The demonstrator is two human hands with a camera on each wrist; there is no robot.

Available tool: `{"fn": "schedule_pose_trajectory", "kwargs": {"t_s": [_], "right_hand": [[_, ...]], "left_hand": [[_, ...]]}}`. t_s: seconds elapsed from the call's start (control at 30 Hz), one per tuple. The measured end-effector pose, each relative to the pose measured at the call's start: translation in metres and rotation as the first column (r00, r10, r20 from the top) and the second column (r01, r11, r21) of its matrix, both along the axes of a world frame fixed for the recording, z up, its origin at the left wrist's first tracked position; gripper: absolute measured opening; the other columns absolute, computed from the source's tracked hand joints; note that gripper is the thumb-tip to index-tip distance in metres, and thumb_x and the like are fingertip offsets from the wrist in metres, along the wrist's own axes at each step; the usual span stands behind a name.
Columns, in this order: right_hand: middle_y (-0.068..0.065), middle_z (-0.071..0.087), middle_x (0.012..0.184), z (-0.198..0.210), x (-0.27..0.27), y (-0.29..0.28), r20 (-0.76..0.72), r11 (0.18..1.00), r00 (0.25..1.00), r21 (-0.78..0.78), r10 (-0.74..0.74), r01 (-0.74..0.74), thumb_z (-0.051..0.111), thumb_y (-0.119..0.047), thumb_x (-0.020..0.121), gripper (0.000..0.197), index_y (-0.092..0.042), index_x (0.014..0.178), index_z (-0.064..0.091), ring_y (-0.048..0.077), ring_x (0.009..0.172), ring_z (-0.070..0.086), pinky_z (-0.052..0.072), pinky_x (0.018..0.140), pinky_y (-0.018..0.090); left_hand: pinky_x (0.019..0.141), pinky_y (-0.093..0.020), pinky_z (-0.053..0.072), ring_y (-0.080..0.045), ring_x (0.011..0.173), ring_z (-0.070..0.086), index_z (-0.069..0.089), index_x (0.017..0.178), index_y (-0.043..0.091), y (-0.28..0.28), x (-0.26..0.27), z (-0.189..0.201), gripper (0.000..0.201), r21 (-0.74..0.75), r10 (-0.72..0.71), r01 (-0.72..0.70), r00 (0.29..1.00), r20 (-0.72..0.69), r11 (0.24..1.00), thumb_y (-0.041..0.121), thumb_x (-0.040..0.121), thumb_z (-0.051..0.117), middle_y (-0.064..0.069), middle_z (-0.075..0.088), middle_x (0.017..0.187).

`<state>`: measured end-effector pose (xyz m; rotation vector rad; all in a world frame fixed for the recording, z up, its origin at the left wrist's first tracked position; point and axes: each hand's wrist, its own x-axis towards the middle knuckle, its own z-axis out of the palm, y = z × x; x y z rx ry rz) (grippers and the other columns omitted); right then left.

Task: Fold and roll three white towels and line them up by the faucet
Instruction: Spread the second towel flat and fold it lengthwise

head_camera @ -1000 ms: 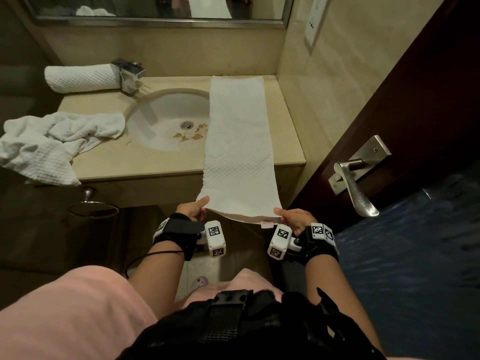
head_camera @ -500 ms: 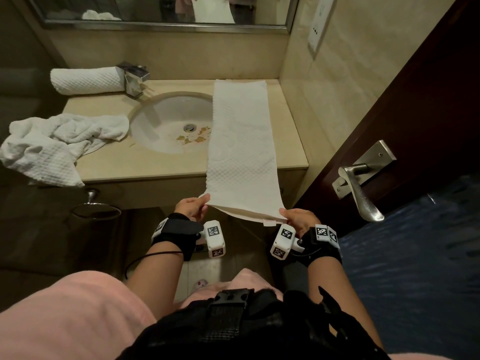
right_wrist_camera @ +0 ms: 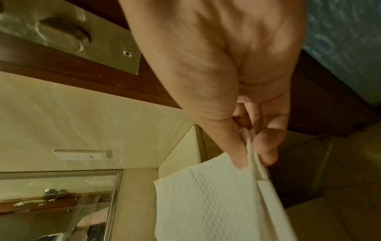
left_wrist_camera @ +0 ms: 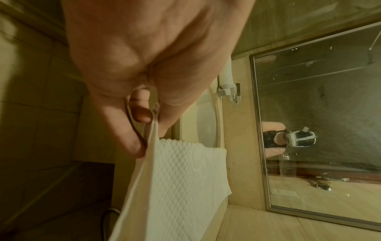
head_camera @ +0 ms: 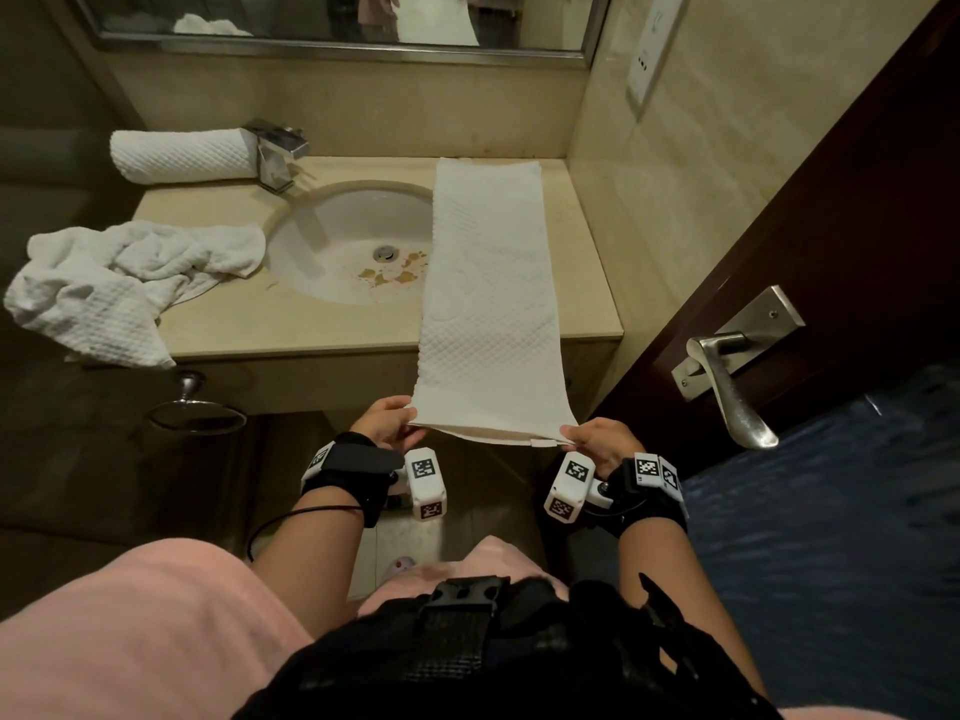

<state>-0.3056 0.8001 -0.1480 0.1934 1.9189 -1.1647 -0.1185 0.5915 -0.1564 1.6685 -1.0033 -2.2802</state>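
Note:
A white towel folded into a long strip [head_camera: 488, 283] lies along the right side of the counter, its near end hanging past the front edge. My left hand [head_camera: 387, 426] pinches the near left corner [left_wrist_camera: 152, 130]. My right hand [head_camera: 597, 441] pinches the near right corner [right_wrist_camera: 250, 151]. A rolled white towel [head_camera: 182, 155] lies left of the faucet [head_camera: 278, 153]. A crumpled white towel [head_camera: 114, 283] is heaped on the counter's left end, partly drooping over the edge.
The sink basin [head_camera: 343, 241] has brown stains near its drain. A dark wooden door with a metal lever handle [head_camera: 727, 376] stands close on the right. A towel ring [head_camera: 195, 413] hangs below the counter. The mirror [head_camera: 337, 18] runs along the back wall.
The strip towel's far end has slid slightly toward me along the counter while both hands keep their pinch on the near corners.

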Motion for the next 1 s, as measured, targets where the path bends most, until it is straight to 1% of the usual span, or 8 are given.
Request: {"fn": "schedule_pose_trajectory", "kwargs": {"t_s": [0.17, 0.27, 0.37, 0.47, 0.63, 0.7, 0.83, 1.0], "right_hand": [[0.009, 0.059, 0.055, 0.002, 0.001, 0.002, 0.082, 1.000, 0.997, 0.030, 0.006, -0.008, 0.062, -0.001, 0.089, 0.009, 0.004, 0.081, 0.060, 0.013, 0.038, 0.054, 0.043, 0.037, 0.018], [0.012, 0.055, 0.067, 0.005, 0.003, 0.002, 0.053, 0.999, 0.998, -0.015, -0.028, 0.029, 0.060, 0.006, 0.088, 0.015, -0.004, 0.081, 0.051, 0.016, 0.044, 0.054, 0.043, 0.036, 0.017], [0.016, 0.053, 0.078, 0.003, 0.004, 0.002, 0.007, 0.994, 0.998, -0.096, -0.057, 0.057, 0.051, 0.015, 0.088, 0.027, -0.010, 0.083, 0.045, 0.014, 0.040, 0.052, 0.042, 0.035, 0.016], [0.013, 0.051, 0.071, 0.002, 0.003, 0.001, -0.002, 0.992, 1.000, -0.124, -0.025, 0.025, 0.043, 0.015, 0.090, 0.026, -0.005, 0.078, 0.053, 0.009, 0.039, 0.049, 0.039, 0.036, 0.014], [0.003, 0.051, 0.052, 0.002, 0.002, -0.001, 0.010, 0.994, 0.999, -0.102, -0.042, 0.043, 0.056, 0.002, 0.085, 0.015, -0.001, 0.072, 0.064, 0.006, 0.041, 0.043, 0.036, 0.045, 0.015], [0.005, 0.052, 0.053, 0.002, 0.001, -0.002, 0.025, 0.993, 0.998, -0.095, -0.062, 0.064, 0.050, 0.004, 0.084, 0.019, 0.001, 0.069, 0.062, 0.007, 0.040, 0.045, 0.036, 0.042, 0.014], [0.016, 0.056, 0.072, 0.006, 0.000, -0.002, 0.124, 0.977, 0.986, -0.168, -0.107, 0.127, 0.031, 0.011, 0.083, 0.027, 0.009, 0.081, 0.058, 0.009, 0.041, 0.054, 0.043, 0.038, 0.013], [0.011, 0.060, 0.079, 0.016, -0.001, 0.005, 0.039, 0.974, 0.995, -0.210, 0.092, -0.082, 0.047, 0.018, 0.085, 0.027, 0.003, 0.102, 0.061, 0.009, 0.057, 0.060, 0.046, 0.044, 0.014]], "left_hand": [[0.093, -0.030, 0.046, -0.023, 0.105, 0.052, 0.057, 0.087, 0.005, -0.004, 0.002, -0.002, 0.020, -0.001, -0.120, 0.120, 0.993, 0.020, 0.993, -0.007, 0.095, 0.043, -0.015, 0.054, 0.112], [0.069, -0.019, 0.055, -0.019, 0.088, 0.058, 0.058, 0.088, 0.002, -0.007, 0.003, -0.002, 0.011, 0.021, -0.124, 0.124, 0.992, 0.018, 0.992, -0.004, 0.093, 0.050, -0.012, 0.056, 0.092], [0.054, -0.015, 0.054, -0.015, 0.077, 0.058, 0.059, 0.090, -0.002, -0.009, 0.006, 0.000, 0.006, 0.078, -0.097, 0.099, 0.995, -0.028, 0.992, -0.002, 0.091, 0.053, -0.014, 0.058, 0.094], [0.059, -0.013, 0.053, -0.014, 0.080, 0.058, 0.060, 0.095, -0.001, -0.012, 0.009, 0.006, 0.012, 0.106, -0.124, 0.130, 0.990, -0.062, 0.986, -0.001, 0.089, 0.050, -0.012, 0.060, 0.096], [0.072, -0.019, 0.051, -0.012, 0.092, 0.061, 0.066, 0.112, 0.005, -0.014, 0.018, 0.006, 0.027, 0.008, -0.319, 0.319, 0.948, 0.007, 0.948, 0.002, 0.085, 0.063, -0.008, 0.067, 0.111], [0.076, -0.019, 0.044, -0.012, 0.094, 0.061, 0.066, 0.114, 0.004, -0.014, 0.020, 0.005, 0.029, -0.071, -0.384, 0.387, 0.922, 0.050, 0.920, 0.003, 0.085, 0.065, -0.007, 0.067, 0.112], [0.085, -0.024, 0.056, -0.019, 0.100, 0.067, 0.066, 0.111, -0.004, -0.017, 0.023, -0.001, 0.035, -0.081, -0.353, 0.352, 0.936, 0.000, 0.933, 0.006, 0.077, 0.072, -0.016, 0.069, 0.111], [0.079, -0.022, 0.055, -0.018, 0.092, 0.066, 0.062, 0.106, 0.001, -0.018, 0.023, -0.001, 0.018, -0.041, -0.276, 0.273, 0.960, -0.057, 0.961, 0.011, 0.092, 0.058, -0.017, 0.065, 0.102]]}}
